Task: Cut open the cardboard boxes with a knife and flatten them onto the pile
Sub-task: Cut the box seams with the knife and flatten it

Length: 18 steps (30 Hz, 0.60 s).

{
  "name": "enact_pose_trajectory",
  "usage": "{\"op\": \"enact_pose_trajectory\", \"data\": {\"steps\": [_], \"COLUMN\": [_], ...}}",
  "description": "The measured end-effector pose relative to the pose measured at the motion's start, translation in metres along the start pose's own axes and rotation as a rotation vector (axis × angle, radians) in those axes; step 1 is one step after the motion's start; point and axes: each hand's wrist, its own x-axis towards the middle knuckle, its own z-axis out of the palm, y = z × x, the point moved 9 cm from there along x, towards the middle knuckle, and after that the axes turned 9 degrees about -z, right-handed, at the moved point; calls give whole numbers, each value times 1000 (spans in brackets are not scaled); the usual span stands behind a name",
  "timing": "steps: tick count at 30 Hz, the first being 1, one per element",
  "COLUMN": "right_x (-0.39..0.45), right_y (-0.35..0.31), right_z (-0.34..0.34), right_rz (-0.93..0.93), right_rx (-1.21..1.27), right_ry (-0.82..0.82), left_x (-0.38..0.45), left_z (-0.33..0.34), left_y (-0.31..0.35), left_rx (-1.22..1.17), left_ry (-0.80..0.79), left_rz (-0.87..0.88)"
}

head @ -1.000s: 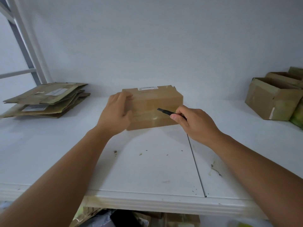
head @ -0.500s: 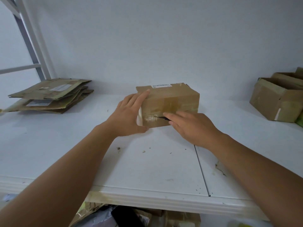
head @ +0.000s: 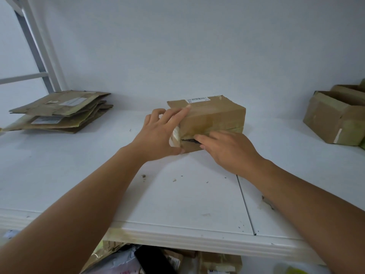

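Observation:
A taped brown cardboard box (head: 213, 115) with a barcode label on top stands on the white table (head: 177, 194) near the wall. My left hand (head: 160, 135) presses flat against the box's left end, fingers spread over its corner. My right hand (head: 227, 149) grips a dark knife (head: 189, 140), whose blade lies along the taped seam on the box's front face, tip near the left corner. A pile of flattened cardboard (head: 61, 111) lies at the far left of the table.
Open cardboard boxes (head: 335, 117) stand at the right edge of the table. Small cardboard scraps dot the tabletop. A metal frame (head: 39, 46) rises at the back left. Bags and cardboard lie under the table's front edge.
The knife went from pointing at the box's front to lying in the taped seam near the left corner. My left hand shifted on the box's left end and the box turned slightly.

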Motion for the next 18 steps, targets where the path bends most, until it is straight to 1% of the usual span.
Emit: {"op": "enact_pose_trajectory", "data": {"steps": [4, 10, 18], "right_x": [1, -1, -1], "right_y": [0, 2, 3], "right_z": [-3, -8, -4], "right_rz": [18, 37, 67], "right_rx": [11, 37, 16], "right_ry": [27, 77, 34], "left_x": [1, 4, 6], "left_z": [1, 2, 4], "left_y": [1, 4, 5], "left_rx": [2, -77, -128], "left_ry": [4, 14, 3], "left_rz": [1, 30, 36]}}
